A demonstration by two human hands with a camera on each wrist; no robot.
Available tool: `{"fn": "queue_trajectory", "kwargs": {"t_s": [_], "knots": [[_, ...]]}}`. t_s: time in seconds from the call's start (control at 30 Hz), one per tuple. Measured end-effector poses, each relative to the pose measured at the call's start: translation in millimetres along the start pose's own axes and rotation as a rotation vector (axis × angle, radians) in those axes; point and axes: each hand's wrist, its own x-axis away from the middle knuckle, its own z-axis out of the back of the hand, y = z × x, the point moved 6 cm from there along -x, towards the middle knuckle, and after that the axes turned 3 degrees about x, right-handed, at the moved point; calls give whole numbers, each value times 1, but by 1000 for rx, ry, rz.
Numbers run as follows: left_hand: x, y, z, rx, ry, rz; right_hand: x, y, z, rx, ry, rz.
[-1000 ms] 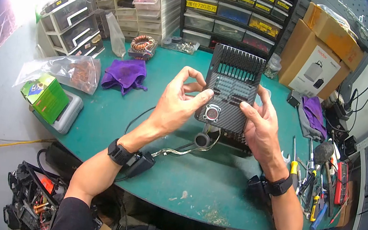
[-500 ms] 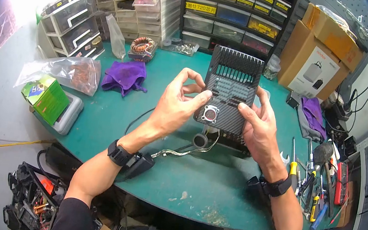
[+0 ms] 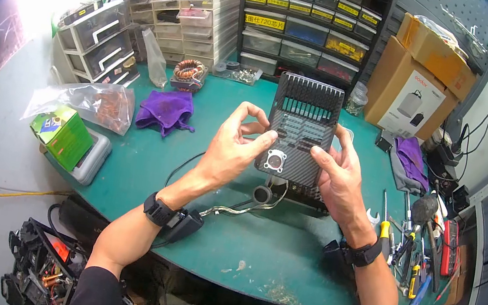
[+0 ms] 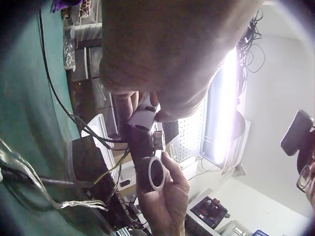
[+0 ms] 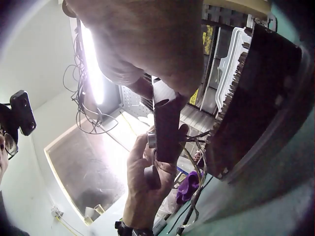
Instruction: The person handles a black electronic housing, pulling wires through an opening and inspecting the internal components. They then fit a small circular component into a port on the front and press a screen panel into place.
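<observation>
A black carbon-patterned panel (image 3: 301,129) with slots at its top and a square metal-rimmed connector (image 3: 275,160) at its lower left is held up above the bench. My left hand (image 3: 231,151) pinches its left edge, thumb on the front face; my right hand (image 3: 344,180) grips the right edge the same way. Below the panel a dark finned unit (image 3: 307,195) shows partly, with a round black part (image 3: 262,194) and wires beside it. The left wrist view shows the panel edge-on, with the right hand (image 4: 165,206) beyond; the right wrist view shows the left hand (image 5: 142,187).
Tools, including a yellow-handled screwdriver (image 3: 385,230), lie on the green bench (image 3: 230,245) at right. A purple cloth (image 3: 165,110), a green box (image 3: 62,137) and a bagged coil stand left. Drawer cabinets (image 3: 303,32) and a cardboard box (image 3: 417,90) line the back.
The head view has shifted slightly, so the panel and bench items appear a little lower. Both hands keep their hold on the panel, with little other change.
</observation>
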Motion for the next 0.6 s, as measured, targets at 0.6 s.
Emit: {"fn": "queue_trajectory", "kwargs": {"t_s": [0.6], "knots": [[-2, -7, 4, -38, -7, 67, -1, 2, 1, 3, 17, -4]]}}
